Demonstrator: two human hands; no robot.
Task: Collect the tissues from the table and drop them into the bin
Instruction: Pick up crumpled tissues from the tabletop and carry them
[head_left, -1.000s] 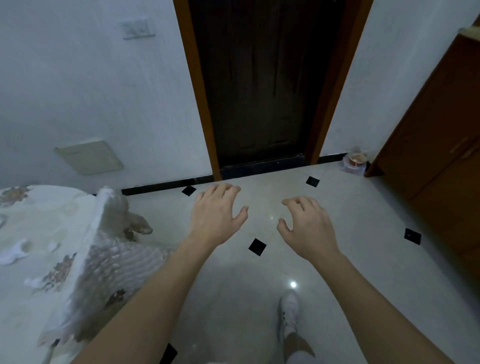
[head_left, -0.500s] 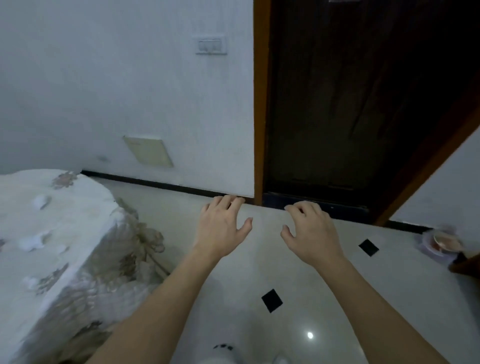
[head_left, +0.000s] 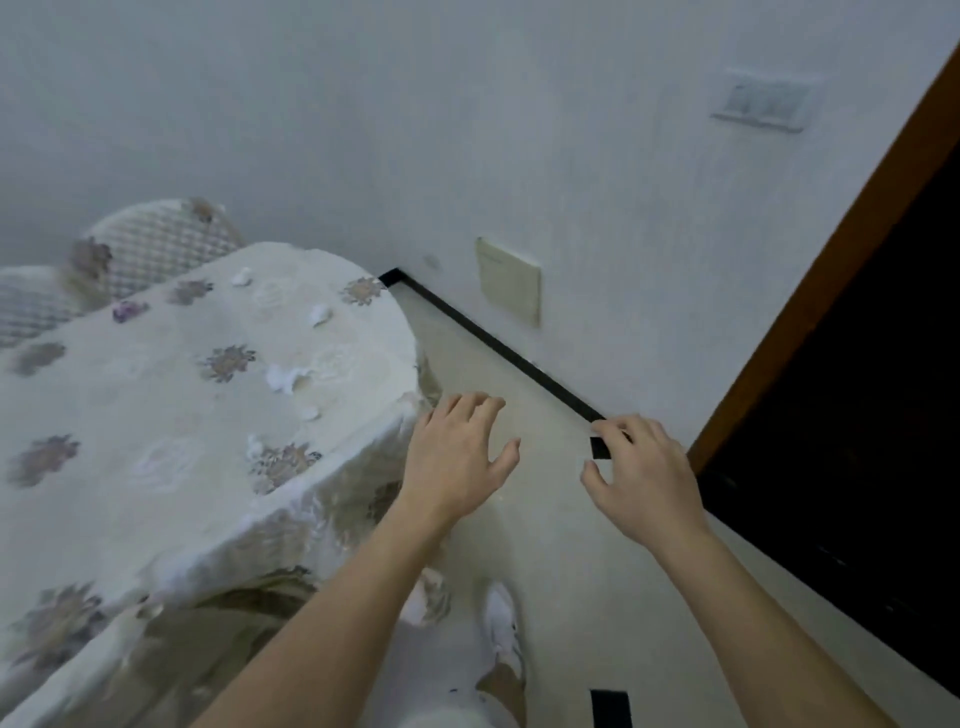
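Tissues lie scattered on the table (head_left: 156, 415), over its flowered white cloth: one crumpled piece (head_left: 284, 378) near the centre, a smaller scrap (head_left: 320, 314) at its 1 o'clock, another (head_left: 242, 277) far back toward 11 o'clock. Left hand (head_left: 457, 462) hovers palm down just off the table's right edge, fingers spread and holding nothing. Right hand (head_left: 644, 483) hangs at its 3 o'clock over the pale floor (head_left: 561, 545), fingers apart and bare. A white shoe (head_left: 503, 623) shows below the hands.
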